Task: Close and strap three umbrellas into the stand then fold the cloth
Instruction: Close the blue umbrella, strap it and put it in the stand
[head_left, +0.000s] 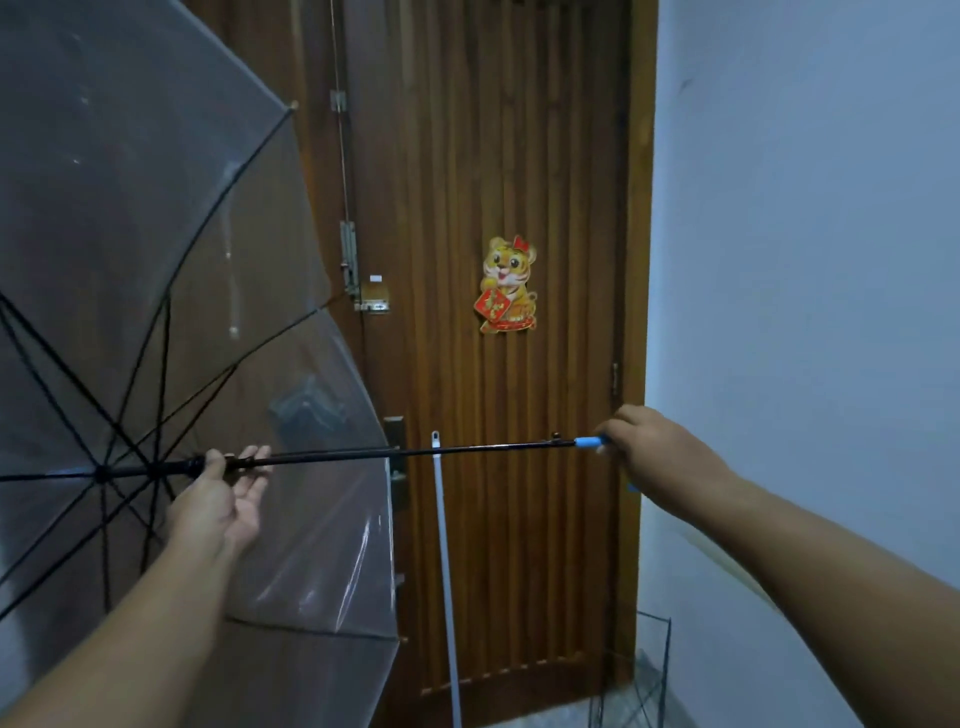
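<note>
A transparent umbrella (156, 270) with black ribs is open and held sideways, its canopy filling the left of the view. Its black shaft (415, 451) runs level across the door. My right hand (660, 447) is closed around the blue handle (589, 442) at the shaft's right end. My left hand (223, 499) sits at the runner near the canopy, thumb over the shaft and fingers loosely curled beneath it. A black wire stand (636, 675) is on the floor at the lower right, partly cut off by my right arm.
A wooden door (519, 156) with a tiger sticker (508, 285) stands straight ahead. A white pole (444, 571) leans against the door. A pale wall (805, 208) is on the right. The door handle (397, 467) lies behind the shaft.
</note>
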